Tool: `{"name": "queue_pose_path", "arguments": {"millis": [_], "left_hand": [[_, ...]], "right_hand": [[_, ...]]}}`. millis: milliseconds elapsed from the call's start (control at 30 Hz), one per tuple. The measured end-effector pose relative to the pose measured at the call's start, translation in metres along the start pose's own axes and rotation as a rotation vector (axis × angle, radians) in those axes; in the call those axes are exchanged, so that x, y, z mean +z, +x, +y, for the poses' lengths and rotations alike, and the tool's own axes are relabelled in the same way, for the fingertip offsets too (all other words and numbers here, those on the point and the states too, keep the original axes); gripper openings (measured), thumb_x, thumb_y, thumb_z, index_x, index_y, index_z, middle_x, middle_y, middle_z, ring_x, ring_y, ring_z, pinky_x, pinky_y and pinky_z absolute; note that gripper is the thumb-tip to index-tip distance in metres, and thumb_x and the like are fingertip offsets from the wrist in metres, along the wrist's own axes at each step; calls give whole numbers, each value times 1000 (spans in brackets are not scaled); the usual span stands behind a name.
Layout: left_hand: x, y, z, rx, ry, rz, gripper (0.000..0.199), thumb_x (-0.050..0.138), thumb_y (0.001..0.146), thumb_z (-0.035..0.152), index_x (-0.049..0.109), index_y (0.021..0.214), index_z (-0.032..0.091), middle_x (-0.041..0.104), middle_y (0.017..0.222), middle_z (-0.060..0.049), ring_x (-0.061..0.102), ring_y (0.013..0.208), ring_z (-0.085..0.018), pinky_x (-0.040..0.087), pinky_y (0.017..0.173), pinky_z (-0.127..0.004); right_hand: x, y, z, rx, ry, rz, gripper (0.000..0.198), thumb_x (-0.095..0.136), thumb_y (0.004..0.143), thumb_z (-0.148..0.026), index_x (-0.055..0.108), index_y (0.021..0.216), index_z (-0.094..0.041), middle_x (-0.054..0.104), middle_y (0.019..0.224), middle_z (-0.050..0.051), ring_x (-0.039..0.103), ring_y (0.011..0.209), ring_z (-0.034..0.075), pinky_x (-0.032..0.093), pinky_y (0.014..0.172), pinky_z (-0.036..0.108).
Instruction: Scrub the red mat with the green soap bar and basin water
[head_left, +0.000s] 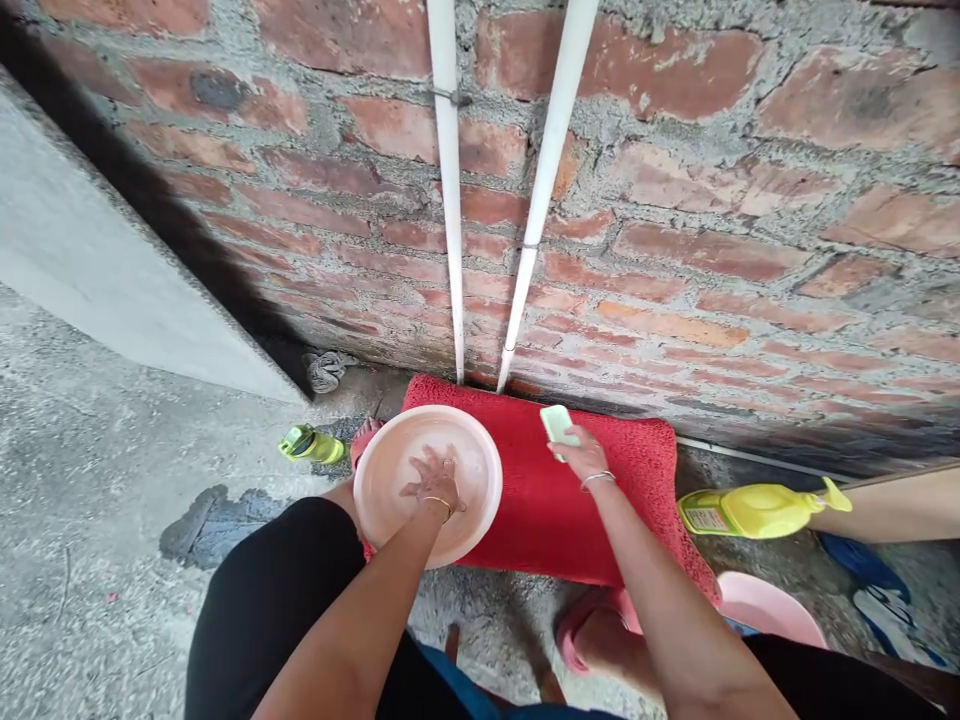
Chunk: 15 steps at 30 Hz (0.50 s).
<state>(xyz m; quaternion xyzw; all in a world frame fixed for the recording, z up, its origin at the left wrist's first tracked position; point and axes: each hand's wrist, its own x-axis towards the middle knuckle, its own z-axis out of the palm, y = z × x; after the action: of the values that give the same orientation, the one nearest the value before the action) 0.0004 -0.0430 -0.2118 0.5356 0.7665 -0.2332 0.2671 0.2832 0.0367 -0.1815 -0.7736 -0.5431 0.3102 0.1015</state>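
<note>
My left hand [436,480] reaches into a pale pink basin [484,510] that holds clear water. Its fingers are spread wide and hold nothing. The basin rests on the left side of a bench-like surface covered with a red cloth [551,520]. Above the right half of that cloth, my right hand [585,457] grips a pale green, rounded rectangular bar [556,425], which looks like soap. The bar's upper end sticks out past the fingers toward the wall.
A brick wall [675,260] with two white pipes [448,200] stands behind. To the right are a yellow pump bottle [750,510] and a pink basin [772,605] on the floor. On the left lie a green-yellow bottle [319,445], a grey rag [328,370] and a slanted slab [135,240].
</note>
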Motion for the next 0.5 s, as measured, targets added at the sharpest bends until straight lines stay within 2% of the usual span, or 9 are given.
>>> {"name": "queue_pose_path", "arguments": {"millis": [133, 233, 367, 500], "left_hand": [[4, 1, -2, 39, 1, 20, 137, 97, 72, 33, 13, 180, 39, 11, 188, -21, 16, 166, -63, 51, 105, -88], [7, 2, -3, 27, 29, 11, 139, 97, 72, 39, 10, 180, 40, 9, 189, -20, 16, 166, -62, 52, 106, -87], [8, 4, -1, 41, 16, 16, 141, 99, 69, 43, 12, 180, 38, 9, 188, -22, 16, 165, -65, 53, 104, -87], [4, 4, 0, 29, 21, 15, 142, 102, 66, 43, 18, 180, 37, 12, 187, -25, 17, 164, -68, 53, 102, -88]], "right_hand": [[55, 3, -69, -191, -57, -165, 39, 89, 79, -30, 75, 115, -27, 72, 121, 4, 71, 106, 20, 53, 89, 27], [74, 1, -89, -288, -205, -287, 34, 87, 83, -22, 77, 115, -26, 71, 121, 3, 68, 108, 19, 49, 90, 26], [64, -6, -73, -293, -291, -318, 39, 88, 85, -24, 77, 123, -25, 69, 125, 2, 63, 111, 18, 44, 96, 26], [22, -10, -21, -127, -297, -214, 40, 85, 88, -28, 76, 126, -25, 69, 131, 9, 67, 110, 23, 48, 96, 31]]}}
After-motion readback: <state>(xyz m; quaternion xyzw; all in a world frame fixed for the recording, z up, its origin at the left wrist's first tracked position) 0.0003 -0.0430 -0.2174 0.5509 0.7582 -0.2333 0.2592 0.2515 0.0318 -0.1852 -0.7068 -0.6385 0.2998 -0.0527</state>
